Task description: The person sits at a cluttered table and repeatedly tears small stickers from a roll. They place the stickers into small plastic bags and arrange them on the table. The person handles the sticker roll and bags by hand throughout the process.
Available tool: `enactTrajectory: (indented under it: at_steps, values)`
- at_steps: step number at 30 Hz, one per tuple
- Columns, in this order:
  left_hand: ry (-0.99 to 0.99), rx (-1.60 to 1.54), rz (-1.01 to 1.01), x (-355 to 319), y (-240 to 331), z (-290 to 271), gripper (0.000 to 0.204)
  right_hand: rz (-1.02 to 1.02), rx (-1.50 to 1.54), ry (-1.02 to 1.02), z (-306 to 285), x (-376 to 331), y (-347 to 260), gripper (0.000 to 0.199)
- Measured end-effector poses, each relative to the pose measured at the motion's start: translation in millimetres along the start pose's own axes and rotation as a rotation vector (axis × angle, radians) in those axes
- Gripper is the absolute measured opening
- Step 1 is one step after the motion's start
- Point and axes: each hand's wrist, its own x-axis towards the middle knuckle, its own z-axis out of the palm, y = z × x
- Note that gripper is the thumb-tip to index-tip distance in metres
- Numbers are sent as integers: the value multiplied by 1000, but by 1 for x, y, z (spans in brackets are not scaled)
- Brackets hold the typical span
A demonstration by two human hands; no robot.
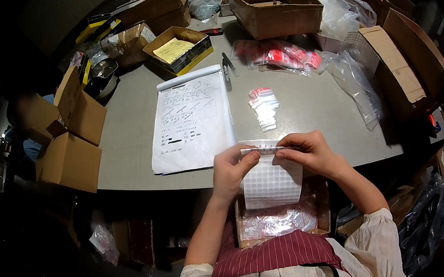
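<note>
Between my two hands hangs a white sheet of round grey sticker dots (273,184), its upper edge folded or rolled over. My left hand (230,171) is closed on the left end of that edge, thumb on top. The right end is pinched between the thumb and fingers of my right hand (310,152). Just below the sheet, a cardboard box (324,206) at my lap holds clear plastic bags (283,220) with small ring-shaped pieces inside. Beyond my hands, a loose pile of small red-and-white packets (263,107) lies on the table.
Left of my hands lies a pad of handwritten paper (193,125), with black markers (228,66) beside it. Red-and-white plastic packs (279,55) and an open carton (273,14) stand farther back. Cardboard boxes (73,161) flank the left edge; a tall carton (397,65) and clear bags (355,85) are right.
</note>
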Motion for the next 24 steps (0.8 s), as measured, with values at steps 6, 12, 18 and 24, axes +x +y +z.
enactTrajectory:
  at_steps: [6,12,18,24]
  values:
    - [24,71,97,-6,-3,4,16,215,248,150,-21,-1,-1,19]
    - [-62,170,242,-8,-1,2,14,-56,-111,-55,-32,4,1,41]
    - [-130,203,287,-8,-1,3,16,123,119,-75,-18,-5,-2,41]
    - [-95,352,211,-18,20,2,16,242,382,-79,-21,-17,-10,22]
